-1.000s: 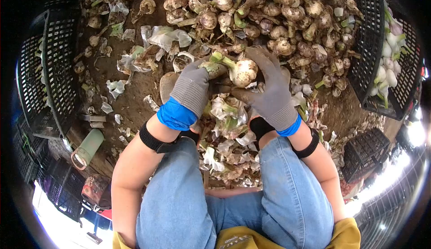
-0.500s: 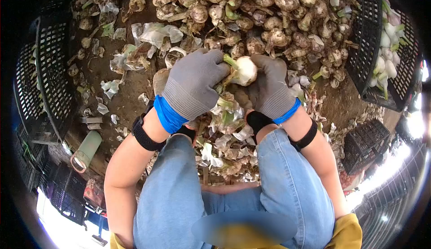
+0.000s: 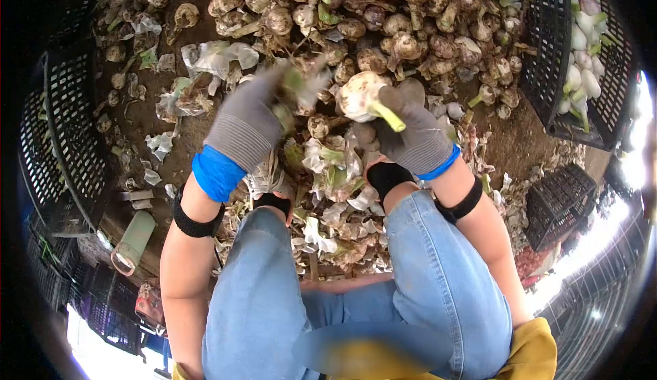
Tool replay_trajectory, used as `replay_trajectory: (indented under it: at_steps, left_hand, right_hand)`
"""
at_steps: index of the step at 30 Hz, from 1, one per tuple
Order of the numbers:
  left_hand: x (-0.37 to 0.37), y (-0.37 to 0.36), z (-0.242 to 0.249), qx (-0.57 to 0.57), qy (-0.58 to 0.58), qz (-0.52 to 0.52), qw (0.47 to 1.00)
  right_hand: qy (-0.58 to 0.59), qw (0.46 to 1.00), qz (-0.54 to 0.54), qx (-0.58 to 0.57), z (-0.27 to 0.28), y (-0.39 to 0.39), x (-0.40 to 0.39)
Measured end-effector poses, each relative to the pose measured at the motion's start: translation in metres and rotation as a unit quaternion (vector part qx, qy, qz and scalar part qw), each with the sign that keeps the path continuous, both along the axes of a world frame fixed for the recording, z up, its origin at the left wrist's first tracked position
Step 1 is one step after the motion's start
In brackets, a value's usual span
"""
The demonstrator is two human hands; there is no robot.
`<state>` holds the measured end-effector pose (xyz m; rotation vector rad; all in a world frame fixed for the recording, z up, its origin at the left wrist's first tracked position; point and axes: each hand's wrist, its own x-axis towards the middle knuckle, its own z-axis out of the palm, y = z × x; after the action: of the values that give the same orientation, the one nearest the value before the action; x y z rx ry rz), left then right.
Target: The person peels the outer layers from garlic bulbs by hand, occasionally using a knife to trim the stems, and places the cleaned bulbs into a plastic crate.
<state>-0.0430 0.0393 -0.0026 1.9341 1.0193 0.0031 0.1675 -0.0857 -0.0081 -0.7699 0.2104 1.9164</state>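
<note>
My right hand (image 3: pixel 414 127), in a grey glove with a blue cuff, is closed on a pale garlic bulb (image 3: pixel 360 96) whose green cut stem points down to the right. To its left is my left hand (image 3: pixel 252 109), gloved the same way and apart from the bulb. Blurred greenish and whitish peelings (image 3: pixel 301 87) are at its fingertips; motion smears the fingers. Just beyond both hands lies a heap of soil-stained garlic (image 3: pixel 407 46). Below them, loose skins (image 3: pixel 335 168) cover the ground between my feet.
A black crate (image 3: pixel 558 58) holding pale garlic bulbs (image 3: pixel 583 82) stands at the right. Another black crate (image 3: pixel 70 140) is at the left, with a green cylinder (image 3: pixel 135 237) below it. A smaller dark crate (image 3: pixel 560 205) sits at the lower right.
My left hand has moved left, away from the bulb, with peelings at its fingers. The bulb has turned in my right hand, its stem now pointing down to the right.
</note>
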Motion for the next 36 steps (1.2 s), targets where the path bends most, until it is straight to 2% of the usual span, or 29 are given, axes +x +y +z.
replay_trajectory:
  at_steps: [1, 2, 4, 5, 8, 10, 12, 13, 16, 17, 20, 21, 24, 25, 27, 28, 29, 32, 33, 34, 35, 36]
  left_hand:
    - [0.005, 0.005, 0.007, -0.154, 0.095, -0.146, 0.973]
    - [0.017, 0.0, 0.021, -0.184, 0.158, -0.208, 0.948]
    - [0.023, -0.011, 0.024, -0.075, 0.078, -0.071, 0.992]
    - [0.026, -0.012, 0.025, -0.067, 0.032, -0.049, 0.996]
    - [0.034, -0.012, 0.031, -0.041, -0.1, 0.019, 0.994]
    - [0.036, -0.018, 0.024, -0.002, -0.19, 0.034, 0.981]
    - [0.036, -0.017, 0.02, 0.008, -0.235, 0.027, 0.972]
    - [0.035, -0.015, 0.018, 0.013, -0.257, 0.024, 0.966]
    - [0.027, -0.004, 0.02, 0.033, -0.189, 0.073, 0.979]
    - [0.025, 0.003, 0.025, 0.046, -0.136, 0.089, 0.986]
    - [0.019, 0.013, 0.021, 0.075, -0.132, 0.108, 0.982]
    - [0.018, 0.016, 0.017, 0.057, -0.159, 0.158, 0.973]
    - [0.011, 0.025, 0.021, 0.123, -0.162, 0.264, 0.943]
    - [0.0, 0.032, 0.014, 0.13, -0.14, 0.274, 0.942]
    - [-0.012, 0.03, -0.003, 0.105, -0.122, 0.302, 0.939]
    - [-0.015, 0.027, -0.012, 0.093, -0.114, 0.317, 0.937]
    - [-0.019, 0.022, -0.017, 0.038, -0.072, 0.277, 0.957]
    - [-0.008, 0.0, -0.015, -0.195, -0.146, 0.146, 0.959]
    - [-0.004, -0.007, -0.012, -0.231, -0.158, 0.105, 0.954]
    - [0.007, -0.011, 0.002, -0.267, -0.169, 0.065, 0.947]
    - [0.016, -0.013, 0.022, -0.324, -0.164, 0.089, 0.927]
    - [0.021, -0.016, 0.013, -0.295, -0.191, 0.093, 0.932]
  right_hand:
    - [-0.06, 0.994, -0.018, -0.084, 0.007, 0.008, -0.004]
    - [-0.066, 0.996, -0.009, -0.06, 0.007, 0.007, -0.004]
    - [-0.078, 0.997, 0.01, -0.011, 0.004, 0.006, -0.003]
    - [-0.057, 0.998, 0.031, 0.005, 0.005, 0.007, -0.003]
    - [-0.072, 0.997, -0.019, -0.014, 0.026, 0.017, -0.015]
    - [-0.107, 0.994, 0.017, -0.018, 0.018, 0.016, -0.011]
    - [-0.147, 0.988, 0.056, -0.002, 0.015, 0.015, -0.006]
    - [-0.169, 0.983, 0.069, -0.028, 0.013, 0.014, -0.005]
    - [-0.207, 0.969, 0.135, 0.017, 0.02, 0.017, 0.0]
    - [-0.24, 0.95, 0.199, 0.017, 0.021, 0.015, 0.003]
    - [-0.18, 0.964, 0.19, 0.043, 0.017, 0.012, -0.003]
    - [-0.265, 0.926, 0.268, 0.034, 0.024, 0.017, -0.004]
    - [-0.305, 0.904, 0.292, 0.069, 0.033, 0.021, -0.006]
    - [-0.346, 0.881, 0.315, 0.066, 0.034, 0.022, -0.004]
    - [-0.428, 0.826, 0.361, 0.062, 0.036, 0.026, 0.0]
    - [-0.424, 0.83, 0.358, 0.055, 0.034, 0.026, 0.001]
    - [-0.42, 0.834, 0.354, 0.048, 0.031, 0.024, 0.001]
    - [-0.445, 0.842, 0.293, 0.079, 0.014, 0.012, -0.006]
    - [-0.46, 0.842, 0.265, 0.098, 0.011, 0.01, -0.009]
    - [-0.532, 0.782, 0.305, 0.116, 0.016, 0.012, -0.011]
    - [-0.598, 0.713, 0.34, 0.133, 0.024, 0.016, -0.012]
    - [-0.597, 0.719, 0.326, 0.14, 0.017, 0.012, -0.013]
